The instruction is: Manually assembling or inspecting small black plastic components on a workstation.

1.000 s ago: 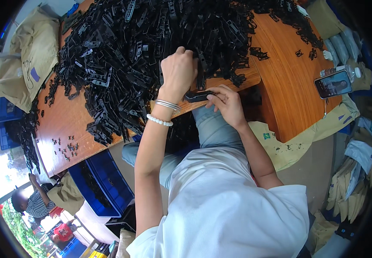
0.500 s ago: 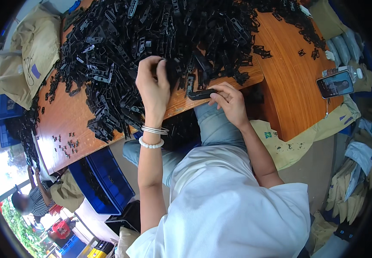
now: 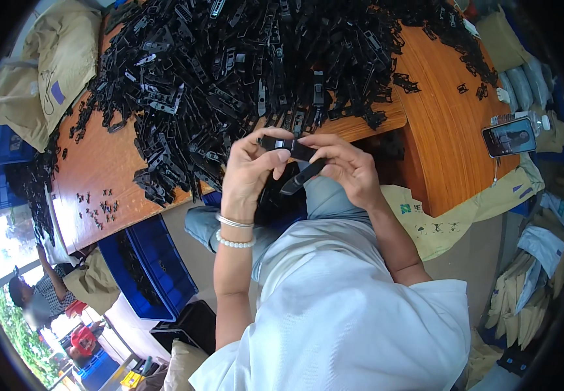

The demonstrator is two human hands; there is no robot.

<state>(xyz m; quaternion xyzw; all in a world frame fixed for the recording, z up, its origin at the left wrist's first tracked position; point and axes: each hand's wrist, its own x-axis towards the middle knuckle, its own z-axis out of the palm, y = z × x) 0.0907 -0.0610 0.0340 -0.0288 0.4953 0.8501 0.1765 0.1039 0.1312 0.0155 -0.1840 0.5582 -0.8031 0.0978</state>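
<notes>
Above my lap, just off the table's front edge, my two hands meet. My left hand [image 3: 244,168] pinches a short black plastic part [image 3: 282,144] between thumb and fingers. From the other side, my right hand [image 3: 352,171] grips a long black plastic piece [image 3: 303,178], which slants down to the left. The two parts touch or nearly touch near my right fingertips; whether they are joined I cannot tell. Beyond my hands a big heap of black plastic parts [image 3: 223,78] covers much of the wooden table [image 3: 435,117].
A phone [image 3: 509,137] stands at the right edge beside a clear bottle. Blue crates [image 3: 176,274] stand below the table at the left. Tan sacks [image 3: 63,58] lie at the far left, others at the right. Other people [image 3: 41,300] are at the lower left.
My left hand has come from the heap's edge toward my right hand, and a black part now shows in it. My right hand's long piece has swung from level to slanting down.
</notes>
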